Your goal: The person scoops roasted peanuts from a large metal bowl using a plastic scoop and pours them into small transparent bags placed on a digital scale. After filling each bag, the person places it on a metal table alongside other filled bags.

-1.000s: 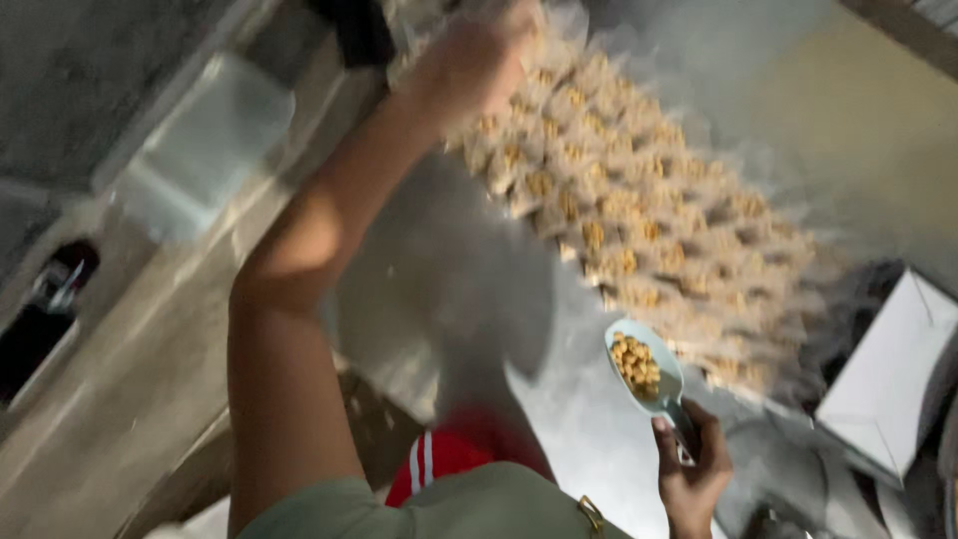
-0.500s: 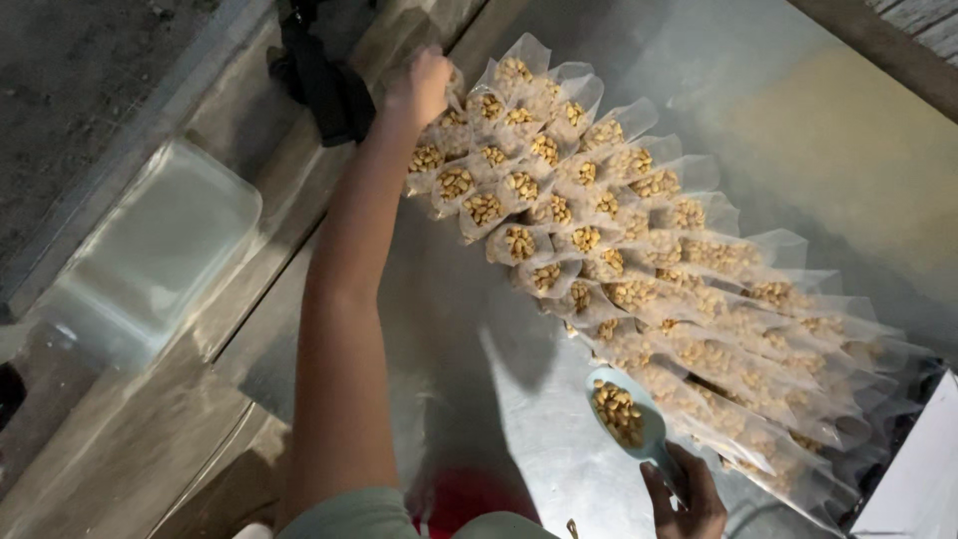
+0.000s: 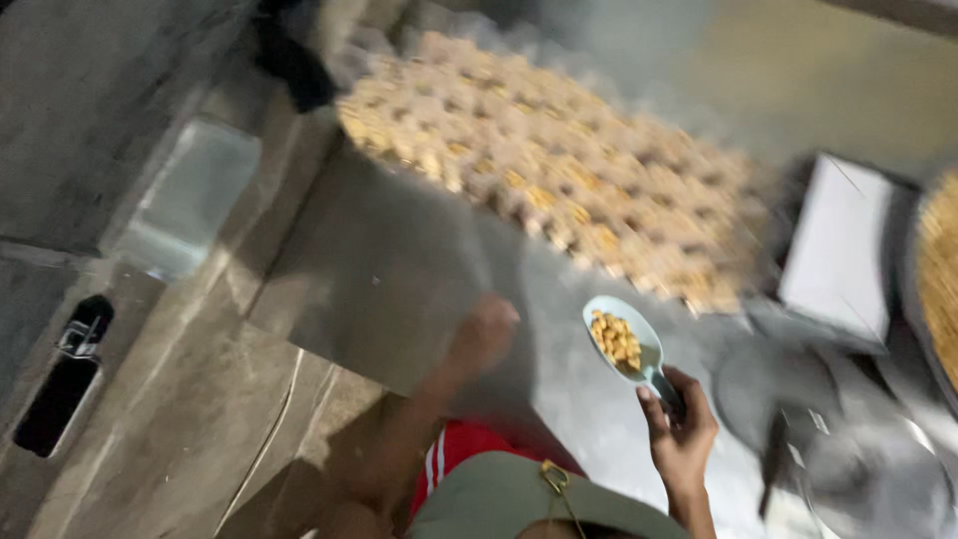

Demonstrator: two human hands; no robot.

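Note:
My right hand grips the handle of a pale blue scoop that holds yellow-brown nuts, low at the right. My left hand is blurred, drawn back near my body over the grey metal sheet, with its fingers curled and nothing seen in it. Beyond both hands lie several rows of small clear bags filled with the same nuts, spread over the sheet.
A clear plastic box sits at the left on the floor. A white box stands to the right of the bags, and a big pan of nuts shows at the right edge. A dark object lies far left.
My left hand has pulled back from the far rows of bags to near my body. The view has swung right, so the white box and pan now show. The scoop stays held.

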